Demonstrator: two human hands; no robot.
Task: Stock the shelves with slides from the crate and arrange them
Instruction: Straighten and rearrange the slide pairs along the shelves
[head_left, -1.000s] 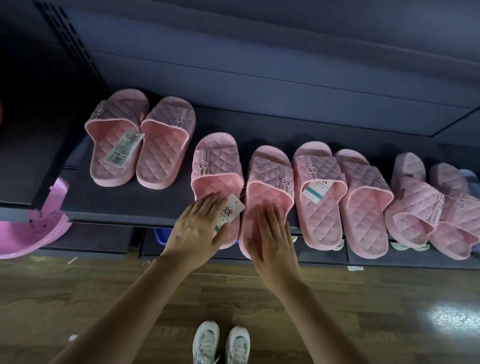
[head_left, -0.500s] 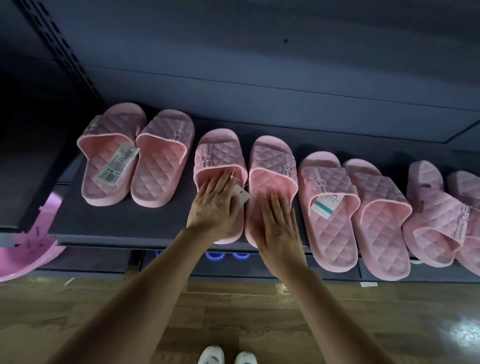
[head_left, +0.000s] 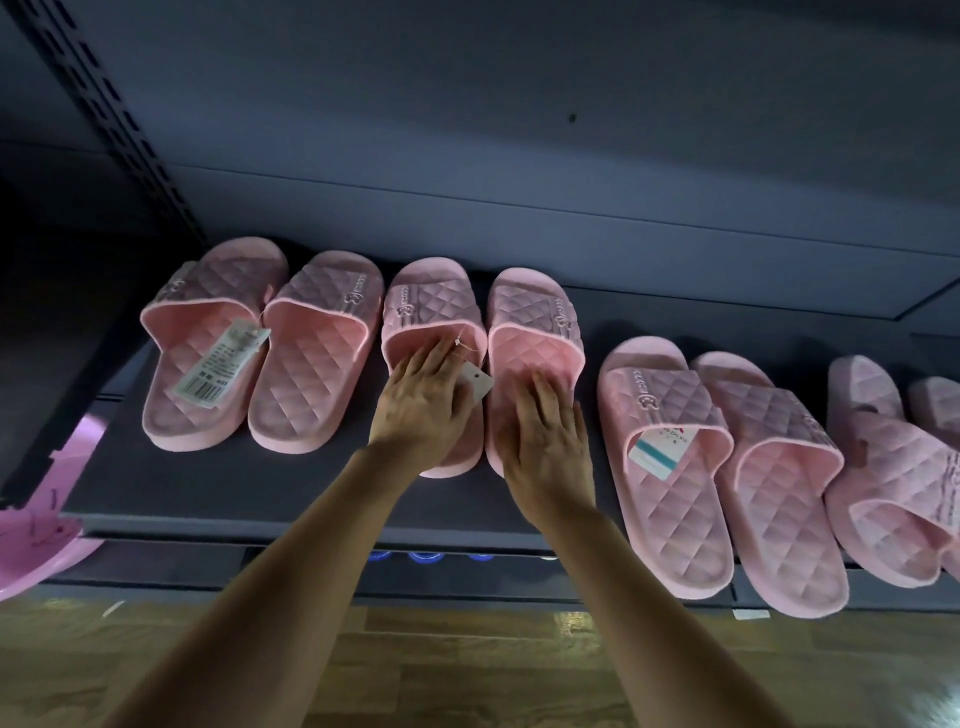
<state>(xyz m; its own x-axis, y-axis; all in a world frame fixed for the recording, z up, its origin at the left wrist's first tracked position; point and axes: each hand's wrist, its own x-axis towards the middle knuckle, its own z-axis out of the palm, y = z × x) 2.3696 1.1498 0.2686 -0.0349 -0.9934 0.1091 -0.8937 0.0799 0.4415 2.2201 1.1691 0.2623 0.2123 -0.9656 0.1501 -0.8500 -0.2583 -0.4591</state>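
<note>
Several pink quilted slides lie in a row on a dark shelf (head_left: 171, 483). My left hand (head_left: 423, 410) rests flat on the heel of the third slide (head_left: 428, 304), covering part of its white tag (head_left: 480, 384). My right hand (head_left: 548, 441) lies flat on the heel of the fourth slide (head_left: 532, 325). This pair sits close against the leftmost pair (head_left: 260, 348), toes toward the back panel. Another pair (head_left: 722, 467) lies to the right, hanging over the shelf's front edge. A further pair (head_left: 893, 467) is stacked at the far right.
A pink plastic crate (head_left: 36, 540) shows at the lower left, beside the shelf's upright. A lower shelf (head_left: 426, 558) with blue items sits under the front edge. Wooden floor (head_left: 467, 675) lies below. The shelf's back panel (head_left: 519, 208) rises behind the slides.
Both hands have pushed the middle pair back and left across the shelf, from overhanging the front edge to beside the leftmost pair. A gap has opened to the pair on the right.
</note>
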